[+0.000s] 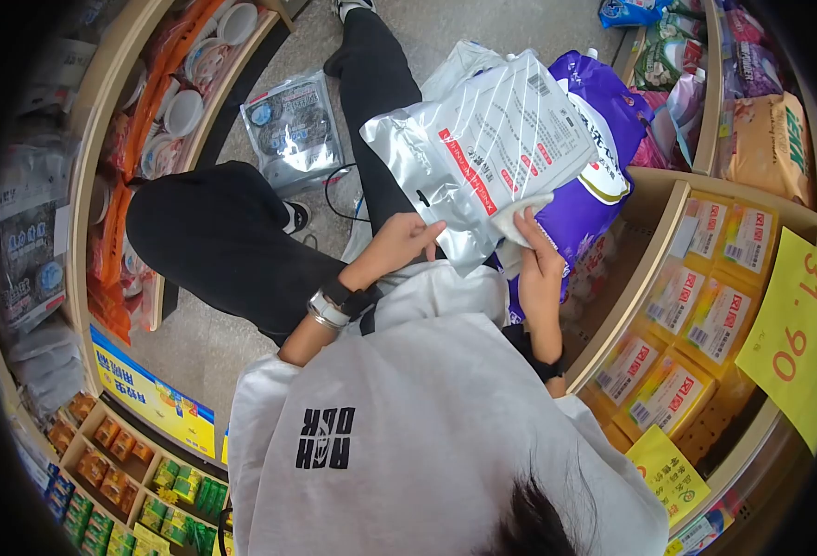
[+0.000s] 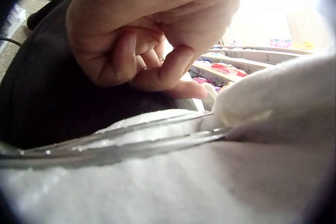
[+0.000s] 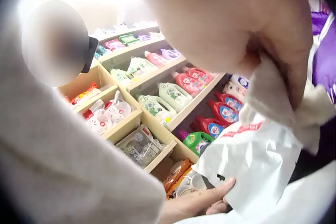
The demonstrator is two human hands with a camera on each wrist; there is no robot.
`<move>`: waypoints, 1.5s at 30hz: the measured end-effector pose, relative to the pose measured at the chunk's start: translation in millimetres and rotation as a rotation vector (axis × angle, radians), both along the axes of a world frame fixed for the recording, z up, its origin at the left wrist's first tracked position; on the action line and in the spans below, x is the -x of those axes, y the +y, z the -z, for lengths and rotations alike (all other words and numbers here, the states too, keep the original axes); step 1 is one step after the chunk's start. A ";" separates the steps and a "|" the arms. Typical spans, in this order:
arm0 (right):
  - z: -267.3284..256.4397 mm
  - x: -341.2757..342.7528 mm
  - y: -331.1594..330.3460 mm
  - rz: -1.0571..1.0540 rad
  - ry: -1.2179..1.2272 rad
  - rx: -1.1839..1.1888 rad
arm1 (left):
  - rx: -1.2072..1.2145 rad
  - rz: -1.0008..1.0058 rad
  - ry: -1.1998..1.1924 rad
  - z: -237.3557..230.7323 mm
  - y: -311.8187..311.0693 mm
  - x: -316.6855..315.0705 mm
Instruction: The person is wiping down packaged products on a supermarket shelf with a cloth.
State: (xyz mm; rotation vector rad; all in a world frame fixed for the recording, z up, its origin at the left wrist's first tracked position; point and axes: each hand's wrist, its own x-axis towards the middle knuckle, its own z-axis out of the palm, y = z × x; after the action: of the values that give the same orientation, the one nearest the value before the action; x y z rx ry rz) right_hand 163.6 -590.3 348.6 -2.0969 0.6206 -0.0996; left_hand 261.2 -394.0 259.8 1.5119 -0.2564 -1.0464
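A silver plastic pouch [image 1: 492, 153] with a red label strip and printed text lies across the lap, tilted. My left hand [image 1: 399, 248] pinches its near edge beside the hang hole; the fingers [image 2: 123, 58] are curled in the left wrist view. My right hand [image 1: 540, 269] holds a folded white cloth [image 1: 522, 219] against the pouch's right side. The bunched cloth [image 3: 270, 90] shows between thumb and fingers in the right wrist view. Under the pouch's right side is a large purple bag [image 1: 603, 120], partly hidden by it.
Another packaged silver-grey bag [image 1: 293, 130] lies on the floor near the left foot. A shelf with bowls [image 1: 184, 113] curves along the left. At right, a wooden bin holds yellow boxes [image 1: 672, 296] beside a yellow price sign [image 1: 788, 338]. Detergent bottles [image 3: 157, 107] line further shelves.
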 end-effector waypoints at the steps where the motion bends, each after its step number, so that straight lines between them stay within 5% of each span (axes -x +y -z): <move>1: -9.1 -1.6 -1.1 -0.075 0.048 0.015 | -0.004 0.011 0.002 -0.2 0.5 0.5; 8: -45.7 -53.8 -26.3 -0.388 0.232 -0.115 | 0.000 -0.018 0.000 -0.2 1.6 1.5; 11: -42.6 -92.5 11.4 -0.497 -0.204 0.275 | 0.018 -0.018 -0.026 5.2 -1.4 3.1; 14: 5.5 -103.7 31.7 -0.696 -0.326 0.502 | 0.026 -0.035 -0.022 -0.1 -1.7 3.6; 24: 16.5 -4.4 -8.5 -0.545 -0.199 0.420 | 0.040 -0.022 -0.018 2.8 -0.2 3.0; 30: 25.8 10.3 -64.2 -0.166 -0.189 0.160 | 0.058 -0.016 -0.013 4.4 1.6 3.6; 33: 6.3 -32.7 -42.5 0.027 -0.415 0.248 | 0.081 -0.022 0.010 7.5 1.5 4.8; 35: 4.6 -52.3 -26.6 -0.107 -0.369 0.251 | 0.084 -0.021 0.019 6.8 1.9 4.5; 40: 9.5 -95.3 5.1 -0.860 -0.238 0.417 | 0.083 -0.003 0.016 3.3 4.6 1.5; 45: 37.9 -112.6 -61.5 -0.722 -0.188 0.463 | 0.132 0.001 0.038 7.3 3.3 2.1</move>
State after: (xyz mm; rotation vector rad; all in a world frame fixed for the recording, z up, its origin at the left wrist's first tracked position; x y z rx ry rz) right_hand 276.2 -651.8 310.6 -2.5921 -0.3253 -0.0285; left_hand 259.1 -390.7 252.5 1.3723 -0.2938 -1.0376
